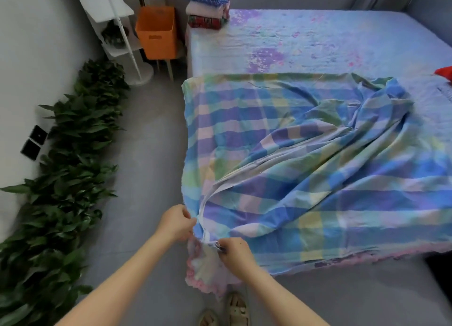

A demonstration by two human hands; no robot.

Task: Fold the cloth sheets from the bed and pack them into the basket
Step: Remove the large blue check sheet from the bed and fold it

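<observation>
Grey floor (pixel 146 154), bed (pixel 318 39) along the right, plants (pixel 73 134) lining the left wall. Checked sheet (pixel 305 174) lay spread and rumpled over the bed's near end, one corner bunched at the near-left edge. My left hand (pixel 175 221) pinched that bunched corner; my right hand (pixel 233 251) gripped the same gathered cloth just below it. Orange basket (pixel 156 32) stood beside the bed's far corner, folded stack (pixel 208 5) on the bed nearby.
</observation>
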